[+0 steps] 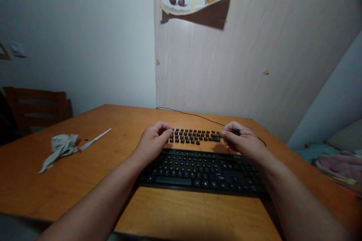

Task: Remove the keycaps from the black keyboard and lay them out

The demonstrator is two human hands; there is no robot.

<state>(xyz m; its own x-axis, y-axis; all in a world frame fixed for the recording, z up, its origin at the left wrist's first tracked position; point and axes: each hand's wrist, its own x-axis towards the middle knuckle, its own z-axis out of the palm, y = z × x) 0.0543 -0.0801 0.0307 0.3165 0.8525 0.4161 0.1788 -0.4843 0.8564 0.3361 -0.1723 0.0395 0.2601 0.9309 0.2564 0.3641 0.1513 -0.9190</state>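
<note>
A black keyboard (181, 173) lies on the wooden table, many of its key positions showing bare yellowish-brown stems. Just beyond it, loose black keycaps (192, 135) are laid out in rows. My left hand (155, 139) is at the left end of these rows, thumb and fingers pinched together; whatever is between them is too small to make out. At the right end, my right hand (240, 139) is closed around a small black object (235, 131), whose kind I cannot tell. My right forearm hides part of the keyboard's right side.
On the table's left lie a crumpled pale cloth (63, 147) and a white stick with a pink end (94, 140). A thin black cable (192, 114) runs along the back. A wooden chair (36, 107) stands left; folded fabrics (336, 162) lie at right.
</note>
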